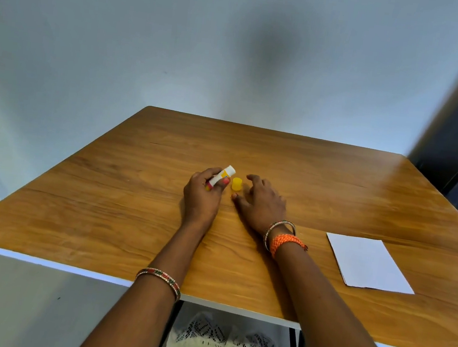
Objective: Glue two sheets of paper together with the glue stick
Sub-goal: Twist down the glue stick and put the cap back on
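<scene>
My left hand (203,194) grips a white glue stick (223,175) with a yellow and red label, its uncapped white end pointing up and to the right. The yellow cap (237,184) stands on the wooden table (100,214) just right of the stick. My right hand (261,204) rests on the table beside the cap with fingers spread, thumb tip close to the cap and holding nothing. White paper (370,263) lies flat near the table's front right; I cannot tell whether it is one sheet or a stack.
A pale wall stands right behind the table's far edge. A dark frame or window runs along the right side. The table's white front edge is close to my body, with lace fabric on my lap below it.
</scene>
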